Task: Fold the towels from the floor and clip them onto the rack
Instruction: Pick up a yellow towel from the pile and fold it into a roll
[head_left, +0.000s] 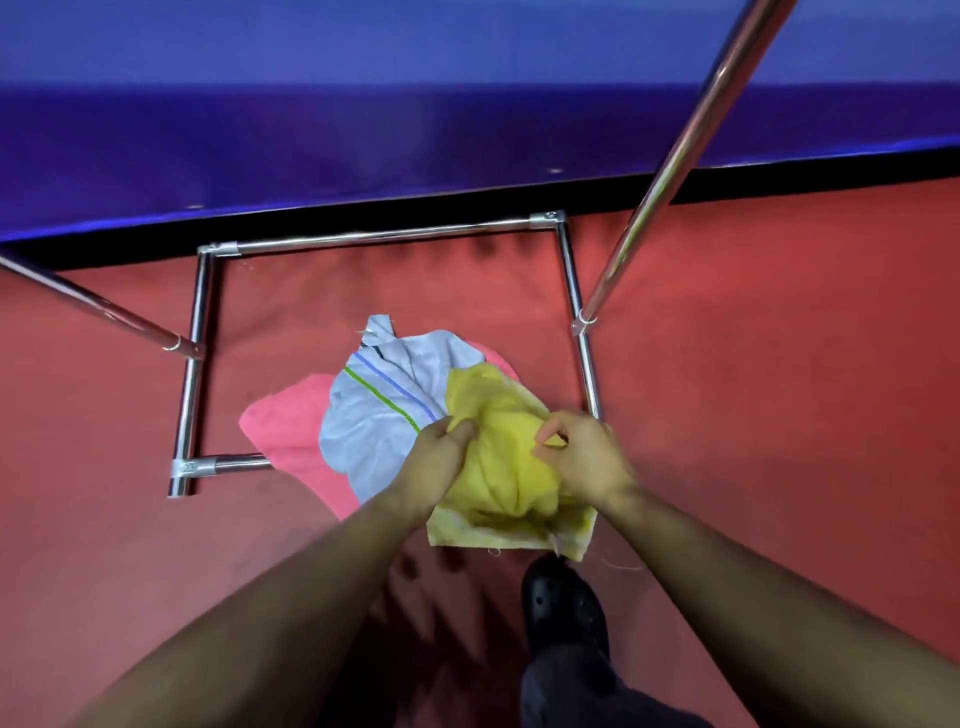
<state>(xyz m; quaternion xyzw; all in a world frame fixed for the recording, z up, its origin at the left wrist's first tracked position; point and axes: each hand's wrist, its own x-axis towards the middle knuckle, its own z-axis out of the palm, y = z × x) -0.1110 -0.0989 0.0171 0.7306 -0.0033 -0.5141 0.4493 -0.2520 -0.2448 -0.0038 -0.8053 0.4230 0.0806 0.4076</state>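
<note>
A crumpled yellow towel (506, 467) hangs between both my hands above the red floor. My left hand (439, 460) grips its left side and my right hand (584, 454) pinches its upper right part. Under and behind it lies a white towel (379, 410) with green and blue stripes, on top of a pink towel (291, 421). The steel rack's base frame (384, 236) surrounds the pile on the floor. Its uprights (670, 171) slant up on the right and on the left.
A red carpet (779, 389) covers the floor. A blue wall panel (363, 130) with a black base strip runs behind the rack. My black shoe (563, 603) and dark trouser leg stand just below the yellow towel.
</note>
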